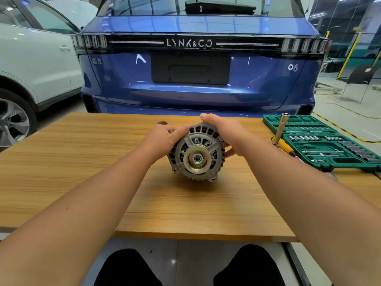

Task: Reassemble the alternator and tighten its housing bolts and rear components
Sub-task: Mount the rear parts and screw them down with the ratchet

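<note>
The alternator (196, 150) is lying on its side near the middle of the tabletop (82, 182), its pulley facing the near edge. The left hand (162, 138) is gripping its left side, thumb curled over the housing, while the right hand (224, 133) is wrapping over its top and right side. A green socket set (329, 141) is sitting open at the far right corner, a nut driver (281, 129) standing just beside it.
</note>
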### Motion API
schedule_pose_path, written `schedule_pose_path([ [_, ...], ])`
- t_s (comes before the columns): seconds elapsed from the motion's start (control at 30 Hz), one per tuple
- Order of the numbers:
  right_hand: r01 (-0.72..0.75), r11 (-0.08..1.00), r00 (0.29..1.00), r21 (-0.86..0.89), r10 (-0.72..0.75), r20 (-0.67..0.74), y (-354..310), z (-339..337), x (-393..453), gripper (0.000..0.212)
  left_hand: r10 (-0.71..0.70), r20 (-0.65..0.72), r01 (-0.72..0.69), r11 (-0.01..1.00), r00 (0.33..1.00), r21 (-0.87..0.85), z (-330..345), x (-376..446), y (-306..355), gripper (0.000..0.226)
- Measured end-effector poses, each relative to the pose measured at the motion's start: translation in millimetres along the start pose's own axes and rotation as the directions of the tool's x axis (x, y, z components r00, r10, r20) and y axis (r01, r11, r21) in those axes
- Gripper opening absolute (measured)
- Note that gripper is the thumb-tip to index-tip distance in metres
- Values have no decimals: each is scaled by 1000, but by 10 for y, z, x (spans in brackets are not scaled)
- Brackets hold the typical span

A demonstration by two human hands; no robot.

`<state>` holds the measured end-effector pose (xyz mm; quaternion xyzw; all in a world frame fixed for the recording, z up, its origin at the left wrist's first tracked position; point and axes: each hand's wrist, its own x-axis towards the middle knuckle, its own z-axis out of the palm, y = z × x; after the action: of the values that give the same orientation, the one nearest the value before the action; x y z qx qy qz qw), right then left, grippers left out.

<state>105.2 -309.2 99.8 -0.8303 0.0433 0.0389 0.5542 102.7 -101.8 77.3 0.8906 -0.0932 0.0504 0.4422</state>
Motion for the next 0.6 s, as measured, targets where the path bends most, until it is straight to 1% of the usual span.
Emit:
schedule_pose_path([
  [0.1,-23,999,999,-33,24,35,-91,12,26,82,-27,-27,25,997,999,-78,25,-1,-44,55],
  [0.2,-38,997,999,-62,40,28,-154,54,79,84,-63,-72,55,992,995,-110,29,-17,-84,62],
  [0.3,-2,998,1000,-65,4,30,-155,95,127,74,-60,-82,53,995,995,-80,20,-24,-146,58],
  [0.37,29,999,997,-33,-26,74,-137,98,160,69,-51,-97,44,997,994,-67,19,-16,-170,52],
  [0.47,99,993,990,66,-105,94,-62,100,230,79,-37,-106,31,998,994,-59,39,-4,-190,51],
  [0.53,172,980,981,101,-180,78,-24,118,275,67,-42,-111,34,997,993,-73,43,4,-205,53],
  [0.57,182,977,979,115,-190,71,-13,126,280,61,-48,-107,39,996,993,-82,42,10,-213,55],
  [0.6,175,976,980,133,-185,69,-10,130,281,60,-52,-96,44,995,994,-87,38,15,-221,57],
])
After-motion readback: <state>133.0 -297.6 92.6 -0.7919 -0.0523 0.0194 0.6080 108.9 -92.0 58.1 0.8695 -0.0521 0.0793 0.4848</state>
